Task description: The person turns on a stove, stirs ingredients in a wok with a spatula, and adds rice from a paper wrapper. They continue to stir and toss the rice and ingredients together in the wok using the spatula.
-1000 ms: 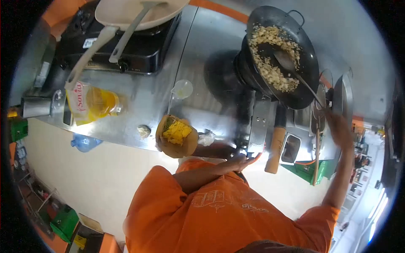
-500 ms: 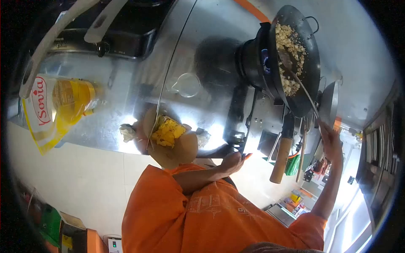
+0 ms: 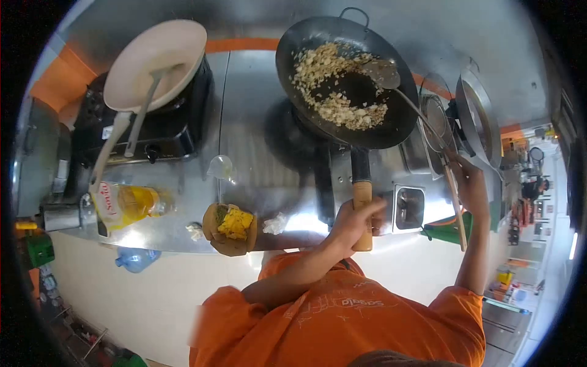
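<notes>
My left hand (image 3: 350,227) is at the wooden handle (image 3: 363,191) of the black wok, its fingers around it and slightly blurred. Chopped pale food bits (image 3: 342,110) lie in the wok (image 3: 391,131), which is tilted toward me on the burner. A metal ladle (image 3: 382,73) rests its bowl against the wok's right inner side. Its shaft runs down to my right hand (image 3: 469,183), whose fingers are closed round the end. Close beside that hand, a long wooden handle (image 3: 455,205) slants downward past the counter edge.
A pale pan (image 3: 183,43) with a grey utensil (image 3: 145,107) sits on the black stove (image 3: 183,131) at left. On the counter are an oil pouch (image 3: 131,202), a clear cup (image 3: 220,167), and an open box of yellow food (image 3: 235,223). A strainer (image 3: 435,116) and another wok (image 3: 480,110) stand right.
My view has swung toward the stoves, bringing the pale pan in. My left hand has moved from beside the counter edge to the wok handle. The ladle stays in my right hand.
</notes>
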`<state>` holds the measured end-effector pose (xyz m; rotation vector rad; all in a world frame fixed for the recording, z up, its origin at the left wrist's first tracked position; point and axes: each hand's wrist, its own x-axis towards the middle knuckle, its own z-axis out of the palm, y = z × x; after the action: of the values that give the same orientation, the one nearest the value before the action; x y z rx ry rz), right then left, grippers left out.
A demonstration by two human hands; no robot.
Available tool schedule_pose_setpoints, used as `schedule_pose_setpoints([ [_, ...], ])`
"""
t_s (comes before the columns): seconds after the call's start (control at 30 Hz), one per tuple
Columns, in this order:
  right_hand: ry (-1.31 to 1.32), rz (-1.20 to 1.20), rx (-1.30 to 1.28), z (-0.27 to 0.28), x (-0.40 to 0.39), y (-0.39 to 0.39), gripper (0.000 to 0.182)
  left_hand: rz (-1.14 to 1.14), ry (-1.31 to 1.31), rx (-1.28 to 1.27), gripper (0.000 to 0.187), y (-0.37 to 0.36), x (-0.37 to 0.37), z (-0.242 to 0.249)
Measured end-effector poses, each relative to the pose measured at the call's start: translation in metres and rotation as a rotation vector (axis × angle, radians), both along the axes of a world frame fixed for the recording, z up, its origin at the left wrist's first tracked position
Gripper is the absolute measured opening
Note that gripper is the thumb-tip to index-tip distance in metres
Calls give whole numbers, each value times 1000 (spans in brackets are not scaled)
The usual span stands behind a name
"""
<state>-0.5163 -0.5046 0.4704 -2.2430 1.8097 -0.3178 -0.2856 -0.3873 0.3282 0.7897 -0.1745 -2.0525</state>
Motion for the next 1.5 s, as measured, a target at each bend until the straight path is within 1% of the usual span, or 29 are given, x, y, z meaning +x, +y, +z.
schedule_pose_setpoints([
  [0.03,22,6,-32,-12,-22,-8,33,5,-32,-16,34,-8,-8,-8],
  [0.1,37,63,-79,-16,-44,-26,32,-60,300,0,24,-18,-26,-39],
  [0.13,84,125,-112,-22,-57,-27,32,-130,403,37,13,-26,-6,-18],
  [0.2,-4,99,-90,19,-54,-5,31,-67,399,206,11,12,-3,3],
  [0.27,214,423,-551,35,-74,3,31,-29,402,120,11,21,-2,10],
  [0.3,199,415,-581,46,-74,-14,31,-22,431,90,12,22,-4,14],
  [0.37,286,-11,-208,49,-82,-11,28,-46,421,91,18,25,-10,17],
  [0.43,282,38,-62,45,-105,20,25,-99,214,76,24,22,-14,29],
  [0.47,240,87,-157,66,-97,-23,24,-88,60,17,28,16,-8,39],
  [0.5,200,86,-298,81,-90,-39,24,-20,184,88,7,61,-16,27],
  [0.53,311,315,-683,90,-92,-42,27,-16,156,-6,7,21,-8,33],
  [0.57,440,523,-989,85,-95,-29,30,-15,366,-4,5,12,2,36],
  [0.6,445,518,-915,75,-105,-5,30,-3,610,90,9,42,-7,28],
  [0.67,349,305,-344,63,-111,38,30,29,614,279,9,112,-31,24],
  [0.7,304,187,-200,76,-95,11,29,25,569,214,12,77,-24,22],
  [0.73,235,65,-160,101,-79,-26,29,5,499,44,17,15,-11,27],
  [0.77,212,65,-267,107,-75,-44,29,-7,474,-63,17,-23,-6,28],
  [0.83,288,101,-679,70,-80,-35,30,-13,483,-52,11,-12,-10,8],
  [0.87,196,275,-199,83,-94,-51,22,0,522,56,9,37,-25,-7],
  [0.9,173,274,-122,76,-93,-41,23,0,478,134,10,64,-30,-4],
  [0.97,134,271,-234,115,-81,-76,24,-33,236,35,12,9,-20,24],
  [1.0,263,290,-191,124,-89,-81,25,-31,73,25,11,12,-33,32],
  [1.07,389,309,-122,132,-84,-81,25,-19,76,19,12,6,-34,30],
  [1.13,517,319,260,132,-61,-85,24,9,73,58,10,2,-37,22],
  [1.17,524,462,325,134,-37,-86,24,7,94,60,11,0,-23,28],
  [1.23,434,397,334,87,-17,-79,24,16,163,62,11,-6,-34,12],
  [1.3,289,503,131,0,-29,-100,27,17,238,72,13,-5,-33,7],
  [1.4,210,536,237,34,-25,-78,30,47,220,51,13,-5,-26,11],
  [1.5,113,543,138,3,2,-77,28,92,93,122,14,-4,-42,8],
])
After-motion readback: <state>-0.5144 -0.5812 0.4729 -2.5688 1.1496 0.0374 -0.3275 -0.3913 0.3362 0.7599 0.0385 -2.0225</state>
